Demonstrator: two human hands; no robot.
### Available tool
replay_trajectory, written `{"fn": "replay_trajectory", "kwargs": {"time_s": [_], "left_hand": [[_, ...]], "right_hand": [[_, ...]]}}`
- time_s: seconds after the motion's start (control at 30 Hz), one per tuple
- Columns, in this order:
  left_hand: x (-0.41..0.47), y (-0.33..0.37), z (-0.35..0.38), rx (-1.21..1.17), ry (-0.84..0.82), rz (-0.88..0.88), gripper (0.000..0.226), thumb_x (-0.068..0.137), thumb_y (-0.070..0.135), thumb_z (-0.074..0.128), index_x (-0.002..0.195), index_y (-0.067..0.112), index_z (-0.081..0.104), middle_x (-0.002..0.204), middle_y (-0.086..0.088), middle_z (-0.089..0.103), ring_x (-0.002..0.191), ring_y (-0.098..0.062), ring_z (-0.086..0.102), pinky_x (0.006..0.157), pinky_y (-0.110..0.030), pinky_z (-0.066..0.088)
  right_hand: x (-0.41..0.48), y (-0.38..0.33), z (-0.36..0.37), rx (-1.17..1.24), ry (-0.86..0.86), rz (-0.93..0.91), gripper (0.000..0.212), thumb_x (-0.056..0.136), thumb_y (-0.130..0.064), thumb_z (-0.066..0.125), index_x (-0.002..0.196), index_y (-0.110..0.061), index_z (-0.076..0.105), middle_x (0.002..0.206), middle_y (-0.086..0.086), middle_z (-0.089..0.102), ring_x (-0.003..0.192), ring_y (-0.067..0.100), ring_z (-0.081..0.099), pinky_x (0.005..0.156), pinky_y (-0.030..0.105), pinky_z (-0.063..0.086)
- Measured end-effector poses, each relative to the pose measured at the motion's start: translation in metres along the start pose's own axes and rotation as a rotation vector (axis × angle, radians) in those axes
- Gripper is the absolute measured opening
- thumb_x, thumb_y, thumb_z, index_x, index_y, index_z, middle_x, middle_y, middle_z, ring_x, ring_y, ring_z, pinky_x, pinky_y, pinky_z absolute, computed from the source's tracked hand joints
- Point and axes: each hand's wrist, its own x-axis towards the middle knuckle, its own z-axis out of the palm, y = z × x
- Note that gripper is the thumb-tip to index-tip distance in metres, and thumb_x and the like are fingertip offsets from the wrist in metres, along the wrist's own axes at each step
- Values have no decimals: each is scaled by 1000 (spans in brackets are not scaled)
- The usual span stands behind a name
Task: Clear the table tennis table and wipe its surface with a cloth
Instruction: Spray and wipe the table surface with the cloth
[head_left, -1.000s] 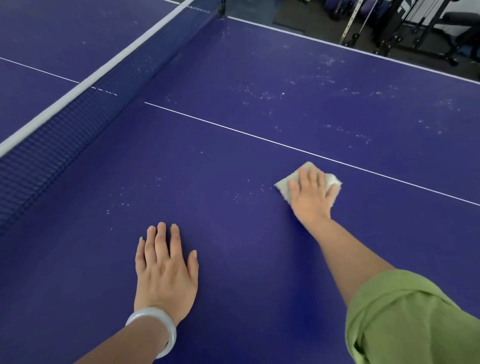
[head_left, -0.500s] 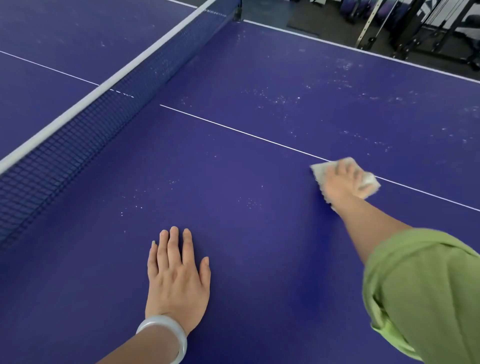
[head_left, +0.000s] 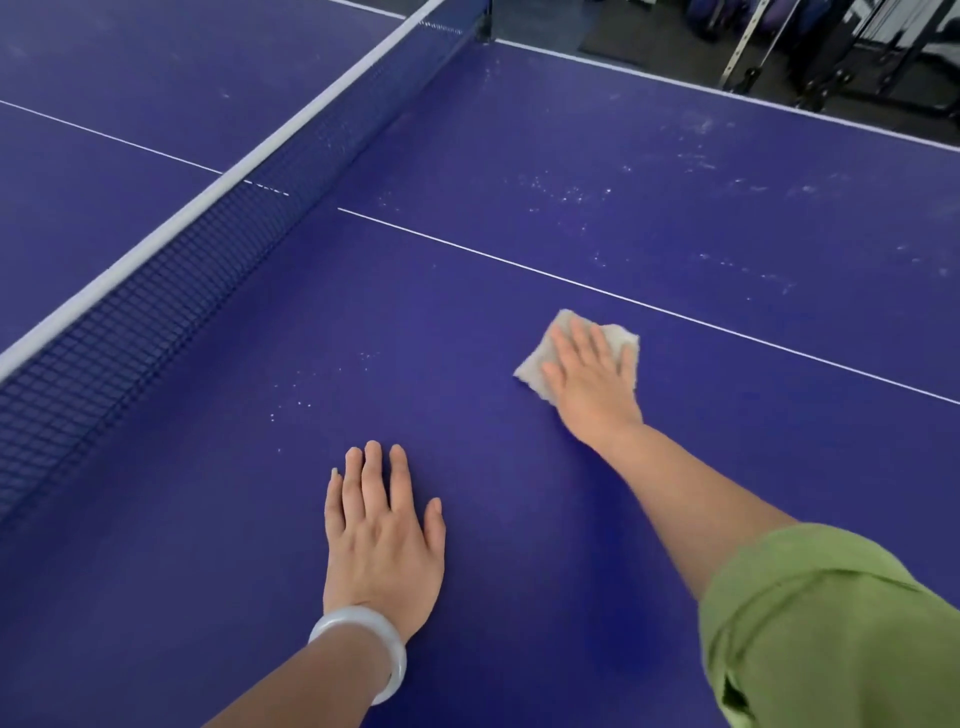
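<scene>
Cloth (head_left: 531, 367) under flat right hand (head_left: 593, 385) on table (head_left: 467, 322)

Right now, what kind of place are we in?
Probably a gym or rec room: a purple table tennis table with its net, and metal exercise racks beyond its far edge.

The table (head_left: 467, 519) is deep purple-blue with thin white lines and pale speckles — its net (head_left: 156, 291) dark mesh, white-edged. The cloth (head_left: 535, 364) is beige, the sleeve (head_left: 831, 623) lime green, the bangle (head_left: 363, 644) milky white.
</scene>
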Motion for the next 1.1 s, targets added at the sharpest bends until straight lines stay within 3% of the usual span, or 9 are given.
{"fn": "replay_trajectory", "kwargs": {"time_s": [0.1,0.2,0.27,0.33,0.5,0.57,0.7,0.83,1.1], "left_hand": [[1,0,-1,-10,-17,-1,67,96,44,24,143,1,44,148,-23,43,141,-38,36,116,-51,21],[0,0,0,-6,-28,2,67,96,44,25,144,1,45,148,-23,43,141,-39,36,115,-52,21],[0,-1,-1,-9,-20,11,67,96,44,25,143,0,45,147,-24,44,140,-39,37,115,-52,22],[0,-1,0,-6,-17,14,67,96,43,24,143,0,45,147,-23,43,140,-39,36,116,-51,21],[1,-3,2,-2,-15,17,66,97,43,25,144,1,43,149,-22,41,142,-37,35,117,-49,17],[1,-3,3,-6,-13,20,67,96,43,25,144,1,43,149,-22,42,141,-38,35,117,-49,18],[0,-2,3,-30,-25,12,68,96,43,21,146,2,40,150,-22,40,143,-38,32,118,-52,20],[0,-3,3,-37,-39,11,67,97,42,20,147,1,38,151,-23,37,143,-39,30,119,-53,20],[-1,0,-2,-61,-53,9,66,98,42,27,150,2,33,155,-22,31,147,-37,22,121,-51,15]], "right_hand": [[-23,84,-11,48,38,498,55,105,-38,14,157,-26,0,165,-1,1,151,18,-5,118,56,-5],[-43,79,-4,27,94,795,57,104,-40,8,158,-23,4,164,5,10,150,24,1,116,63,1],[-43,33,5,-45,135,686,56,103,-35,12,157,-20,7,160,8,15,147,27,6,114,66,5],[-46,-31,16,-74,104,335,57,104,-33,14,157,-20,-1,163,5,6,149,26,-2,115,62,1],[-83,-92,24,-85,-45,-335,68,92,-47,-13,157,-26,-5,165,-2,-13,150,18,-18,120,53,-11],[-91,-42,24,-80,-1,-252,70,92,-49,-12,157,-27,-1,166,-3,-8,151,16,-14,121,51,-12],[-128,92,11,9,119,378,62,100,-48,1,158,-27,7,166,-3,4,152,14,-3,121,51,-5],[-183,106,9,131,120,809,63,101,-48,7,159,-24,5,166,0,-1,152,16,-7,120,54,-5],[-203,-31,46,-15,152,406,61,102,-43,5,157,-18,15,164,7,12,152,26,8,121,59,6]]}}
